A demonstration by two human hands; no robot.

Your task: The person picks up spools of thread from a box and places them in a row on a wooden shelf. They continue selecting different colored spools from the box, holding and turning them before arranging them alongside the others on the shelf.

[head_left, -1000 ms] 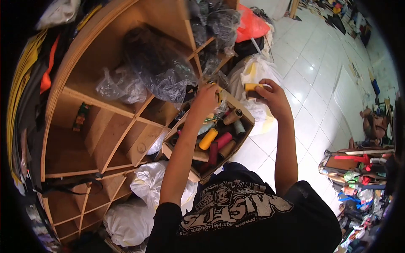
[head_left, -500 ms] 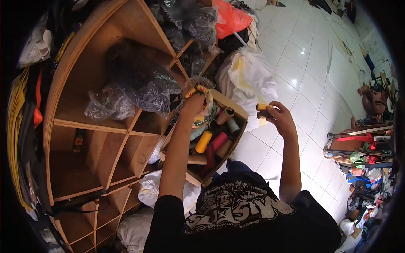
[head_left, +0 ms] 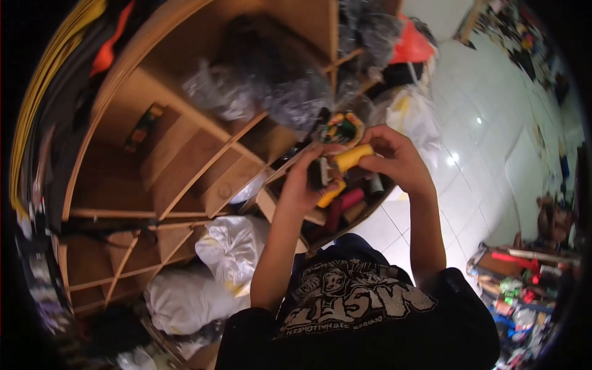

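Note:
My right hand pinches a yellow thread spool over an open cardboard box. Close beside it, my left hand has its fingers curled around a dark thread spool, partly hidden by the fingers. Below both hands the box holds several thread spools: another yellow spool, a red spool, a grey spool and a brown spool. At the box's far end sits a clear plastic bag with small yellow-and-red labelled items in it.
Wooden shelving with square compartments stands to the left, with dark plastic bags on it. White sacks lie at the lower left, and another white sack stands beyond the box. White floor tiles extend right towards piled clutter.
My right hand has moved left over the box with the yellow spool, close to my left hand. My left hand has come back from the plastic bag and now holds a dark spool. The view has shifted.

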